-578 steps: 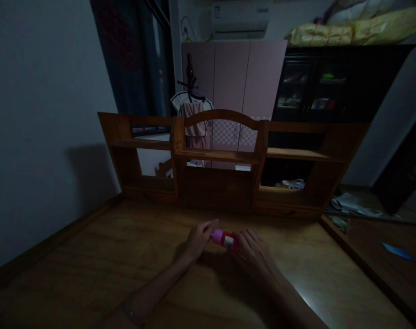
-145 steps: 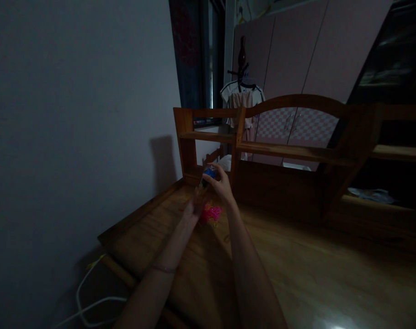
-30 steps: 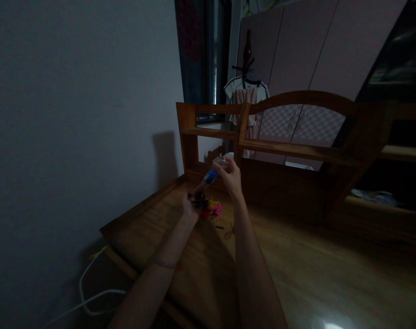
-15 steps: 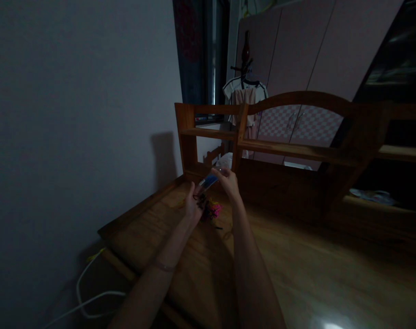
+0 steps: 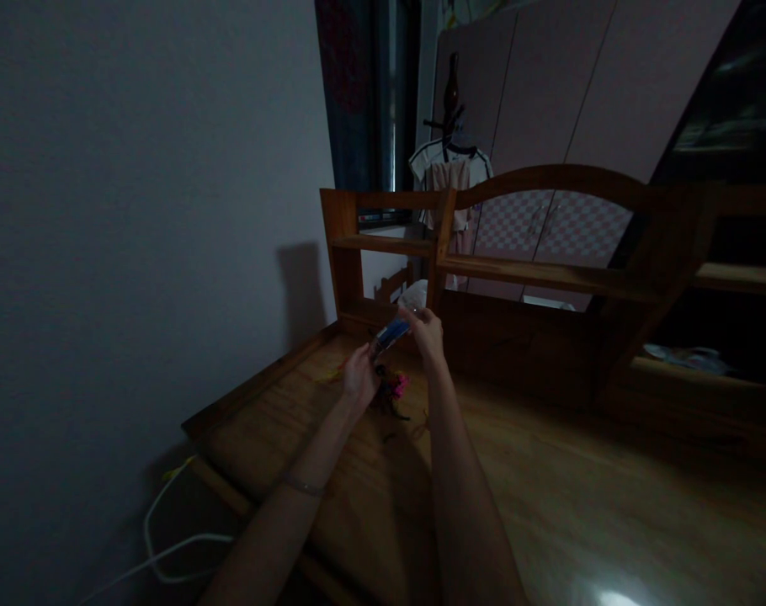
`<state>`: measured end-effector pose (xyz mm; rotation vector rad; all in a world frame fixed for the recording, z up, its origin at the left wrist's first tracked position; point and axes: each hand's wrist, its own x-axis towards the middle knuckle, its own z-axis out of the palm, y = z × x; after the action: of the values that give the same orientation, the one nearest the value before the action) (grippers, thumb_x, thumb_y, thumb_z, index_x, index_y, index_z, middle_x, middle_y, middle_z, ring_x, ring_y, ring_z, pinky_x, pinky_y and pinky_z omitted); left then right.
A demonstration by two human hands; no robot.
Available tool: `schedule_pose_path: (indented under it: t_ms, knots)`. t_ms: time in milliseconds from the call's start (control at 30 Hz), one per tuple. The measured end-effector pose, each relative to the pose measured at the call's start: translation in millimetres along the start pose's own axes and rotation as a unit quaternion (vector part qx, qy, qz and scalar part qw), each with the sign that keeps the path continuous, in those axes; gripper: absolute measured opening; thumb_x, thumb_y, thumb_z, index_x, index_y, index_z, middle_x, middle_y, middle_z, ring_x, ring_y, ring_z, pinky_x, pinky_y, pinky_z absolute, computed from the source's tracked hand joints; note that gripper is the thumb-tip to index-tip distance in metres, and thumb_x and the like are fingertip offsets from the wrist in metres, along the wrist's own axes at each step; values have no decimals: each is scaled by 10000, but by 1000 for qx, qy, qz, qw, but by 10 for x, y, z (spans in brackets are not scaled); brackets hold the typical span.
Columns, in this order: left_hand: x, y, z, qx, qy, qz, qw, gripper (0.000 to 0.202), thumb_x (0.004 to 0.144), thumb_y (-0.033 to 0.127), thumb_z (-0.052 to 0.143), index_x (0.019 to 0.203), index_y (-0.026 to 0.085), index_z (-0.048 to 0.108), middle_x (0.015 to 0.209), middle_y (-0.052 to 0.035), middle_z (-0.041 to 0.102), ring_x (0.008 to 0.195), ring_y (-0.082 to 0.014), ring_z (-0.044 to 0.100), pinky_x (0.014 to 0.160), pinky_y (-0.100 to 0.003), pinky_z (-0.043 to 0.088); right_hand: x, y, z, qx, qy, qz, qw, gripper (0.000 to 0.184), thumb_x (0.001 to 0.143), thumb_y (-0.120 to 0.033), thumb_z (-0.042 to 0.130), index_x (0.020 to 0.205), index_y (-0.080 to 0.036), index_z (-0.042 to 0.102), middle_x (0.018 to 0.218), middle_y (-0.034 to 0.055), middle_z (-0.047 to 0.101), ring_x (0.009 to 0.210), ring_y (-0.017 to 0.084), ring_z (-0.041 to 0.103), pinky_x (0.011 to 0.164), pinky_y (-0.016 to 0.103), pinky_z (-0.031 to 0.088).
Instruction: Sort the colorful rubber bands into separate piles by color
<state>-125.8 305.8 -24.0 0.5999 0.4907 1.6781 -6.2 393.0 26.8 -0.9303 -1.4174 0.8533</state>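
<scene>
The room is dim. My right hand (image 5: 426, 332) grips the raised end of a small clear tube with a blue label (image 5: 390, 333), tilted mouth-down toward my left hand (image 5: 359, 375). My left hand is cupped under the tube's lower end, fingers curled; whether it holds anything is hidden. Just below and right of my hands a heap of small pink and dark bands (image 5: 392, 390) lies on the wooden desk (image 5: 547, 513). A few loose dark bands lie beside the heap.
A wooden shelf unit (image 5: 534, 273) stands along the desk's back edge, just behind my hands. The wall (image 5: 136, 210) runs along the desk's left side. A white cable (image 5: 168, 539) trails on the floor below the near-left corner. Clothes hang on a rack (image 5: 449, 168) behind.
Over the last second the tube dipped and rose slightly in my right hand. The dark bands seen in my left palm no longer show, and more dark bands lie by the heap.
</scene>
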Motion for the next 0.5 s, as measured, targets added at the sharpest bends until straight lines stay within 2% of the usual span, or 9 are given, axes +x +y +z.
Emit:
schedule_pose_path:
  t_ms: [100, 200, 333, 500]
  knots:
    - [16, -7, -16, 3, -1, -17, 1000, 244, 870, 263, 544, 1022, 134, 685, 966, -71, 728, 833, -163, 661, 730, -255, 483, 23, -7, -62, 29, 14, -4, 999, 479, 708, -575, 621, 960, -171, 679, 895, 77, 702, 801, 219, 642, 671, 291, 481]
    - [38, -21, -46, 1, 10, -19, 1000, 214, 847, 240, 601, 1009, 127, 683, 995, -79, 723, 853, -167, 664, 782, -266, 498, 34, -24, -110, 58, 17, -10, 998, 486, 707, -568, 627, 963, -157, 670, 888, 80, 700, 762, 206, 636, 641, 282, 480]
    - [81, -44, -121, -11, 41, 5, 999, 145, 860, 178, 560, 906, 129, 688, 950, -56, 729, 875, -151, 663, 891, -298, 499, 42, -55, -151, 98, 17, -26, 995, 491, 709, -559, 633, 978, -149, 649, 911, 80, 692, 748, 188, 627, 618, 269, 481]
    - [71, -29, -151, -7, 62, 14, 998, 197, 851, 169, 505, 885, 123, 693, 911, -68, 732, 897, -177, 670, 878, -322, 516, 40, -111, -180, 135, 3, -61, 989, 492, 703, -516, 669, 1040, -162, 614, 997, 87, 685, 861, 204, 638, 690, 284, 502]
